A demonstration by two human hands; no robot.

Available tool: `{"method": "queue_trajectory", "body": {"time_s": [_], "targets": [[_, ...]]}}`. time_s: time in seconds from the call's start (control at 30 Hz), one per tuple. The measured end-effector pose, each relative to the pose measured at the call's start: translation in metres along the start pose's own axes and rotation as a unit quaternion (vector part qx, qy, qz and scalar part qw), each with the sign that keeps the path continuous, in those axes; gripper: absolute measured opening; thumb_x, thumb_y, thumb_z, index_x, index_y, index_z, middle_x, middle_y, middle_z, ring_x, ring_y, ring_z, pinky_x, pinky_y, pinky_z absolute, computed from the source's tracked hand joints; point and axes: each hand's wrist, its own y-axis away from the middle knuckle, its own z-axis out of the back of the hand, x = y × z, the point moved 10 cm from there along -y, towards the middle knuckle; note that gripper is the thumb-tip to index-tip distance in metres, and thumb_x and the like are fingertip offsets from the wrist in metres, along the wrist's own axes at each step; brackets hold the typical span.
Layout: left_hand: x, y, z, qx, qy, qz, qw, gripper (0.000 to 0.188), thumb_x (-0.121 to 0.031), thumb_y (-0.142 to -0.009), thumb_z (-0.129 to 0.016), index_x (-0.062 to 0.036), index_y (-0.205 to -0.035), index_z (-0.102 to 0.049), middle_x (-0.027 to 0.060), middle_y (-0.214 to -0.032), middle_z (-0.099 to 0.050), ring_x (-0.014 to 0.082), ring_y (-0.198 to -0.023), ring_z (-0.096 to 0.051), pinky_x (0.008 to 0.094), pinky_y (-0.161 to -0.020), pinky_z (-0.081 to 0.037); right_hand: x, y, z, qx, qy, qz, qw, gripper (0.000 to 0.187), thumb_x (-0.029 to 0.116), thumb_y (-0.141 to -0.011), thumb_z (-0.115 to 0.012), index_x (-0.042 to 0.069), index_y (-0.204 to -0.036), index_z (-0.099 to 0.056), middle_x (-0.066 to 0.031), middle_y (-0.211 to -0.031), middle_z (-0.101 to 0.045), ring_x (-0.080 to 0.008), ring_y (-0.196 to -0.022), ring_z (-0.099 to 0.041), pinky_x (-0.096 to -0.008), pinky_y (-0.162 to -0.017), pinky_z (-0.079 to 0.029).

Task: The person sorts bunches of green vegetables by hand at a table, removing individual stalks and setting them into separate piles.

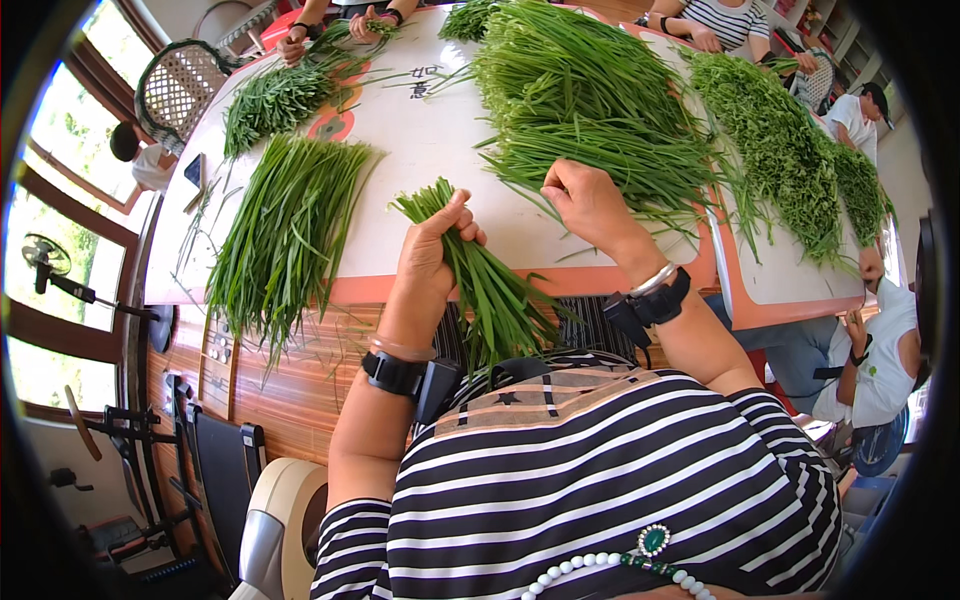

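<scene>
My left hand (440,235) is wrapped round a bunch of garlic chives (497,300). The cut stem ends point up and away from me, and the long green leaves hang over the table's near edge toward my lap. To its right, my right hand (590,200) is closed with thumb and forefinger pinched, at the near side of a big heap of garlic chives (580,90). Whether a thin blade is between those fingertips, I cannot make out. A neat stack of chives (290,215) lies left of my left hand, its leaf tips drooping over the edge.
The white table (420,140) has a pink border. A smaller green pile (280,105) and a phone (193,170) lie at the far left. More greens (765,140) cover the right-hand table. Other people's hands (372,25) work across from me. A wicker chair (183,85) stands at the left.
</scene>
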Motion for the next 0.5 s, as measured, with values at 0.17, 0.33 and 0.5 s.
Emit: {"method": "queue_trajectory", "body": {"time_s": [0.17, 0.33, 0.5], "targets": [[0.000, 0.002, -0.002, -0.006, 0.002, -0.004, 1.000, 0.034, -0.016, -0.093, -0.065, 0.0032, -0.119, -0.053, -0.0004, -0.068, -0.045, 0.0128, -0.063, -0.047, 0.0316, -0.068, -0.046, 0.036, 0.006, -0.020, 0.043, -0.112, 0.015, 0.993, 0.010, 0.006, -0.085, -0.066, -0.001, -0.092, -0.063, -0.0099, -0.077, -0.066, -0.0151, -0.066, -0.059, -0.0296, -0.061, -0.047], [-0.003, 0.005, 0.002, -0.032, 0.011, -0.013, 0.999, 0.026, -0.016, -0.093, -0.064, 0.0006, -0.111, -0.057, 0.0009, -0.070, -0.048, 0.0143, -0.064, -0.049, 0.0328, -0.069, -0.048, 0.050, 0.014, -0.031, 0.130, -0.181, 0.030, 0.974, 0.006, 0.003, -0.084, -0.066, -0.001, -0.088, -0.064, -0.0078, -0.074, -0.063, -0.0134, -0.065, -0.057, -0.0279, -0.061, -0.046], [-0.007, 0.004, 0.001, -0.046, -0.038, -0.004, 0.998, 0.016, -0.015, -0.093, -0.063, -0.0012, -0.100, -0.058, 0.0057, -0.081, -0.060, 0.0190, -0.076, -0.058, 0.0325, -0.076, -0.052, 0.032, -0.007, -0.008, 0.057, -0.125, 0.058, 0.989, 0.006, 0.002, -0.084, -0.065, -0.001, -0.088, -0.064, -0.0083, -0.075, -0.063, -0.0140, -0.064, -0.057, -0.0279, -0.061, -0.047]]}}
